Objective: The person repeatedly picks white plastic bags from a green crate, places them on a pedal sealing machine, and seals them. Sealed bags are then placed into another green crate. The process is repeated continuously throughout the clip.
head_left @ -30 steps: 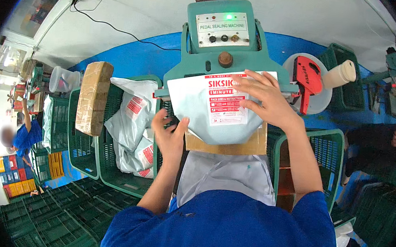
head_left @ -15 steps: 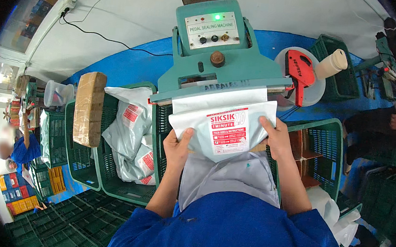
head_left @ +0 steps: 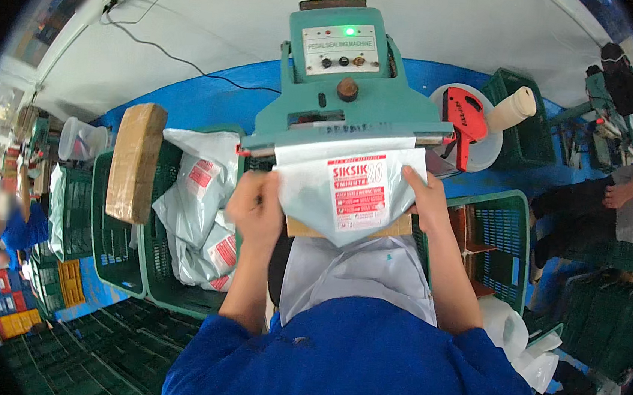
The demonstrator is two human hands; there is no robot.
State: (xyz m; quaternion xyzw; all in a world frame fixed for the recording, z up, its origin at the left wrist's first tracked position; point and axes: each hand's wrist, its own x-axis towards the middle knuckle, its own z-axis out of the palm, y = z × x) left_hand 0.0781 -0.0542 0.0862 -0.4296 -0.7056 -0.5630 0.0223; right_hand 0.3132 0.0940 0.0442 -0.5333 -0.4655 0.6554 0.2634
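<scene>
A white plastic pouch (head_left: 310, 189) with a red-printed label hangs from the jaws of a green pedal sealing machine (head_left: 340, 102), its top edge at the sealing bar. My right hand (head_left: 431, 200) grips the pouch's right edge, thumb on the front and fingers behind. At the left edge is my left hand (head_left: 257, 206), smeared by motion with its fingers curled; whether it touches the pouch is unclear. Behind the pouch's lower part shows a brown cardboard-like edge (head_left: 306, 229).
Filled white pouches (head_left: 195, 209) lie in a green crate (head_left: 173, 290) at left, beside a brown taped block (head_left: 135, 163). Right of the machine, a red tape dispenser (head_left: 466, 124) rests on a white tub (head_left: 486, 148). Another green crate (head_left: 514, 215) stands at right. Other people are nearby.
My left hand has shifted left from the pouch's front to its edge. The pouch sits higher against the sealing bar. My right hand keeps its grip.
</scene>
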